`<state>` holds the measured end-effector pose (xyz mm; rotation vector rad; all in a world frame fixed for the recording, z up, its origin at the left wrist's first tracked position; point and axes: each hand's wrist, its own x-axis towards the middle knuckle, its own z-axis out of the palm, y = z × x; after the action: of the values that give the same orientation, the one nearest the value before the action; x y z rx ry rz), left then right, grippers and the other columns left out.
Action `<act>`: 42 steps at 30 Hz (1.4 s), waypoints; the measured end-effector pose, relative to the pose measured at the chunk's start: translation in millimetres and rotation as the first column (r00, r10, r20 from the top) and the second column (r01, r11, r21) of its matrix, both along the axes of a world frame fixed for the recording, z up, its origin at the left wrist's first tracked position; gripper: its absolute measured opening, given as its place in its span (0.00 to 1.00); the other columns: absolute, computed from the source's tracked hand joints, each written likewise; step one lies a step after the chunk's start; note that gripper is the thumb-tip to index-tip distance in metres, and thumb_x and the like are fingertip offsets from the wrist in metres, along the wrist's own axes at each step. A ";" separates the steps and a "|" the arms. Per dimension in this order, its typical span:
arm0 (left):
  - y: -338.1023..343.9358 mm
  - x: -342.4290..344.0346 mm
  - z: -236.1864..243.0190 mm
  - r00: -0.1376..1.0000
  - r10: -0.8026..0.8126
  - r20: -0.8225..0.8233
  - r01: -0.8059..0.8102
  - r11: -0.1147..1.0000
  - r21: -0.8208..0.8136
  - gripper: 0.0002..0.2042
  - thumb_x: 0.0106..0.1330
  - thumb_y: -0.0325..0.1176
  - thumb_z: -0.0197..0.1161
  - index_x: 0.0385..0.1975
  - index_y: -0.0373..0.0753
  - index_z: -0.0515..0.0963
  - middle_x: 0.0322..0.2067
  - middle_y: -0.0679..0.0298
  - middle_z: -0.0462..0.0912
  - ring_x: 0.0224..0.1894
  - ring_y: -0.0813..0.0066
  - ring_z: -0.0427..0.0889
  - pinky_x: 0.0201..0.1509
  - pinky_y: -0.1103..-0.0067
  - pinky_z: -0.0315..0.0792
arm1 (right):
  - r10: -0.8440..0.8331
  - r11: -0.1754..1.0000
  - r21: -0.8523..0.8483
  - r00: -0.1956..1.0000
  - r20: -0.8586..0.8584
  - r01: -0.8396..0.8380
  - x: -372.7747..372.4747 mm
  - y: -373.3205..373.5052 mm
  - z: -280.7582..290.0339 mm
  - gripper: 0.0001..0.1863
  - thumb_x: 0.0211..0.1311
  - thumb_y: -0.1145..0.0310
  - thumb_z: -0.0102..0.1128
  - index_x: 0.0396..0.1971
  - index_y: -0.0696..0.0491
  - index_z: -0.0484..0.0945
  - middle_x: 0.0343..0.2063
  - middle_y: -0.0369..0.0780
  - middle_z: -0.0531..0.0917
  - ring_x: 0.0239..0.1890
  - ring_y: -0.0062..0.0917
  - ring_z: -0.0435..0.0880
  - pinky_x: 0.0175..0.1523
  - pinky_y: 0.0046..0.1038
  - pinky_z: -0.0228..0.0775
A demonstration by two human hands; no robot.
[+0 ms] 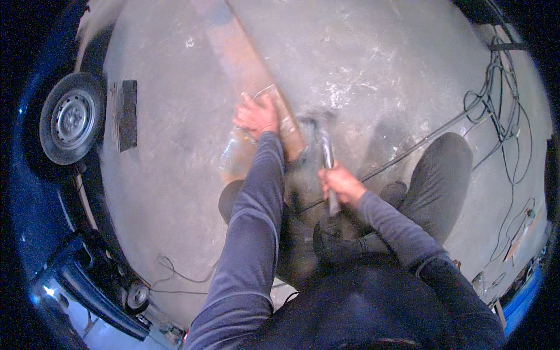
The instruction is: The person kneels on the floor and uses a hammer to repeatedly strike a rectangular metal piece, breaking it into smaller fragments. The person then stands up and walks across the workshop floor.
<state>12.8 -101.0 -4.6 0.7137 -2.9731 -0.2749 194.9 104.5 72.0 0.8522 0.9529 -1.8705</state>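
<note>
A long, narrow, brownish panel lies slanted across the floor, its near end by my knees. My left hand is closed on the left edge of that panel, near its lower end. A thin, light line crosses the panel beside my fingers; I cannot make out what it is. Just right of the panel's near end, my right hand grips a hammer by its handle. The hammer's head is smeared by motion. Under my left wrist lies a clear, shiny plastic thing, partly hidden by my sleeve.
A blue vehicle with a wheel stands at the left. Near it lies a dark flat piece. Tangled black cables lie at the right, and a dark rod or cable runs toward my legs. Concrete floor surrounds me.
</note>
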 end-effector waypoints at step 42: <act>46.0 -7.1 18.3 0.998 0.023 0.061 -0.025 0.999 0.025 0.37 0.65 0.63 0.54 0.68 0.43 0.62 0.52 0.44 0.70 0.55 0.47 0.73 0.66 0.56 0.54 | -0.358 0.528 0.169 0.399 -0.844 0.832 -176.5 234.8 123.6 0.11 0.73 0.66 0.50 0.30 0.53 0.72 0.20 0.35 0.72 0.21 0.22 0.73 0.25 0.28 0.67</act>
<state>5.7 -54.9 13.7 0.7741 -3.0210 -0.2952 18.4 339.4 195.5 0.8881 2.0338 -2.7810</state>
